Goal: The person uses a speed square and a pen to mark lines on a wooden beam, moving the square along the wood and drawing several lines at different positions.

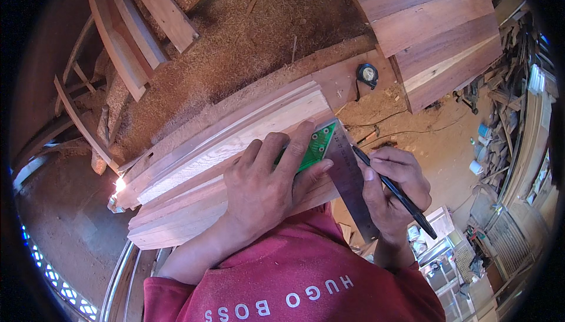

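A try square with a green stock (318, 147) and a metal blade (352, 189) lies across the end of several wooden boards (194, 169) stacked side by side. My left hand (259, 181) is closed on the green stock and presses it against the boards. In my right hand (395, 188) a black pen (406, 197) is pinched between thumb and fingers. Its tip is close to the upper right edge of the blade; whether it touches the wood I cannot tell.
Beyond the boards a black tape measure (367, 75) rests on the wooden bench. Curved timber pieces (126, 33) stand at far left over sawdust (235, 45). A striped wooden panel (438, 25) is at far right. Scrap wood (509, 101) is piled along the right side.
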The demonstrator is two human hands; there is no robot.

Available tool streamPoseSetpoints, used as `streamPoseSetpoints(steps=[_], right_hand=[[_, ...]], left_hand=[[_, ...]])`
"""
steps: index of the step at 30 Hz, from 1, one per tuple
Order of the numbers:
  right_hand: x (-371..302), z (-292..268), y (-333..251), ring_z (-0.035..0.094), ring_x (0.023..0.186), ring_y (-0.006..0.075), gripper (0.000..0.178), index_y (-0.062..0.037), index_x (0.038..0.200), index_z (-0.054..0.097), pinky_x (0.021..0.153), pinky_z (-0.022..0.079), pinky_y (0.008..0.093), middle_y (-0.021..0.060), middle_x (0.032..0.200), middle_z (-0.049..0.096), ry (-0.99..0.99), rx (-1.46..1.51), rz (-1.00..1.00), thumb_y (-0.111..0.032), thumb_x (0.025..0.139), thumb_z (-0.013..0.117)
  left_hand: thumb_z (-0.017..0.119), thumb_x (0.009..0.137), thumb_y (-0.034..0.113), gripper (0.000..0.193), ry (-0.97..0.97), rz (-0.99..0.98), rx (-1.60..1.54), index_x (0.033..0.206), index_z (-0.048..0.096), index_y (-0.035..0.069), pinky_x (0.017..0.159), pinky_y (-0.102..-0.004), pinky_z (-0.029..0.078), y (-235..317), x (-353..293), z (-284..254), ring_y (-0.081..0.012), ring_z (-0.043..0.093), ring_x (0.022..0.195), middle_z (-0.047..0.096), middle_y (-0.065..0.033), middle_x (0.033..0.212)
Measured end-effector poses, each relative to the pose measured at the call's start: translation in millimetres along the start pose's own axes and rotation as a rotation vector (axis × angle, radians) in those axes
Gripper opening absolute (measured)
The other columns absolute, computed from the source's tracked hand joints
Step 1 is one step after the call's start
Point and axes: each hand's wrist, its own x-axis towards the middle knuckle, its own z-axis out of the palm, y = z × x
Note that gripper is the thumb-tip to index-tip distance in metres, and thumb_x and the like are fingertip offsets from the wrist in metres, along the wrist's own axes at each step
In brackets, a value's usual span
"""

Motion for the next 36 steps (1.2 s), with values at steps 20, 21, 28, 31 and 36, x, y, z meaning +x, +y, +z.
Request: streamPoseSetpoints(steps=[20,21,28,31,36], right_hand=[[-60,-51,-22,0.071,0.078,0.0254,0.016,0.0013,0.095,0.069,0.066,0.057,0.0319,0.0185,0.091,0.070,0.098,-0.064,0.067,0.000,0.081,0.076],[-55,-54,-26,0.070,0.078,0.0252,0.015,0.0022,0.095,0.069,0.065,0.056,0.0313,0.0185,0.094,0.069,0.147,-0.070,0.013,-0.004,0.084,0.076],[9,-14,-43,0.056,0.075,0.0244,0.035,0.0027,0.110,0.065,0.060,0.051,0.0286,0.0165,0.098,0.054,0.100,0.183,-0.366,-0.027,0.110,0.048],[46,25,-49,0.056,0.074,0.0218,0.039,0.0026,0.112,0.067,0.063,0.048,0.0280,0.0136,0.095,0.054,-0.129,0.033,-0.602,-0.030,0.110,0.045],[77,122,-116,0.060,0.076,0.0171,0.032,0.0006,0.117,0.070,0.070,0.047,0.0296,0.0094,0.091,0.061,-0.749,0.251,-0.301,-0.025,0.105,0.055]], left_hand=[[0.079,0.086,0.042,0.054,0.095,0.020,0.010,0.130,0.066,0.013,0.063,-0.0360,0.057,-2,-1,7,-0.0250,0.068,0.076,0.064,-0.0066,0.090],[0.079,0.087,0.037,0.050,0.160,-0.023,-0.132,0.128,0.065,0.012,0.064,-0.0353,0.057,-8,-2,8,-0.0241,0.069,0.077,0.065,-0.0072,0.093],[0.073,0.098,0.027,0.032,0.823,-0.357,-0.860,0.112,0.053,0.006,0.072,-0.0324,0.055,-36,-26,-55,-0.0193,0.069,0.087,0.067,-0.0117,0.102],[0.068,0.101,0.030,0.033,1.069,-0.418,-0.757,0.114,0.050,0.006,0.072,-0.0301,0.053,-58,-60,-85,-0.0175,0.065,0.080,0.066,-0.0109,0.098],[0.056,0.104,0.030,0.026,1.419,-0.304,-0.583,0.110,0.049,0.006,0.074,-0.0318,0.051,-114,-153,-102,-0.0184,0.059,0.081,0.058,-0.0112,0.097]])
